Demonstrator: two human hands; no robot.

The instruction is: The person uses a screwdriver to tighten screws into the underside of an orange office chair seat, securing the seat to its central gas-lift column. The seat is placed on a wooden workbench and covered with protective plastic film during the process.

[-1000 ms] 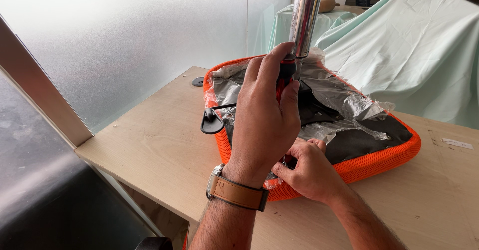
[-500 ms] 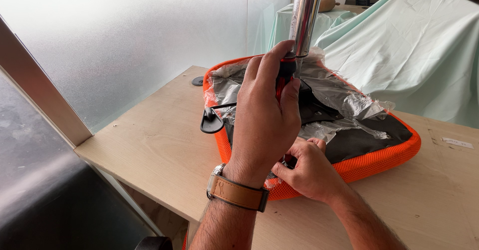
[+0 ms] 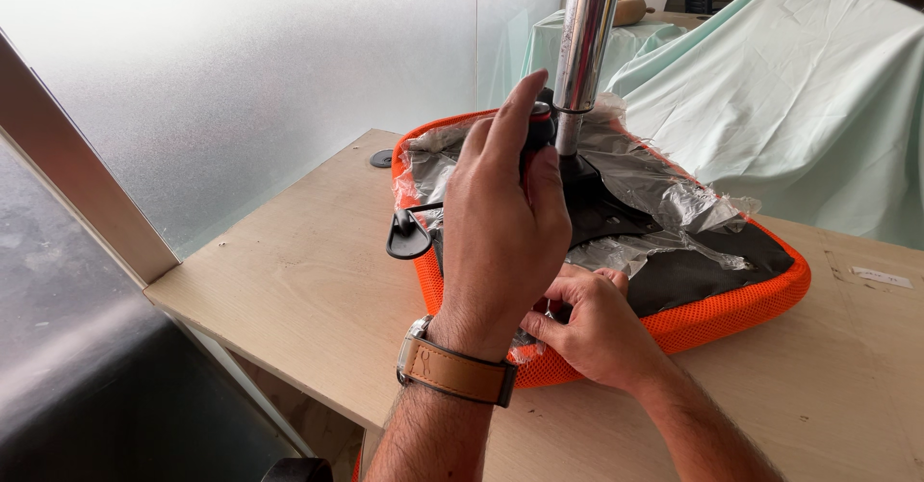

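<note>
An orange mesh chair seat (image 3: pixel 731 314) lies upside down on the wooden table (image 3: pixel 289 280). Its black underside is partly covered in crinkled clear plastic wrap (image 3: pixel 674 193). A chrome column (image 3: pixel 582 49) rises from its middle. My left hand (image 3: pixel 500 241), with a brown-strapped watch (image 3: pixel 452 371) on the wrist, grips the black and red handle of a screwdriver (image 3: pixel 539 126), held upright over the seat's near edge. My right hand (image 3: pixel 597 328) rests on that edge just below. Its thumb and forefinger are pinched together under my left hand, and what they hold is hidden.
A black lever (image 3: pixel 409 237) sticks out of the seat's left side. A frosted glass wall (image 3: pixel 241 78) runs along the table's left, with a round cable hole (image 3: pixel 382 159) near it. Pale green cloth (image 3: pixel 799 88) covers furniture behind. The table's near edge drops off at lower left.
</note>
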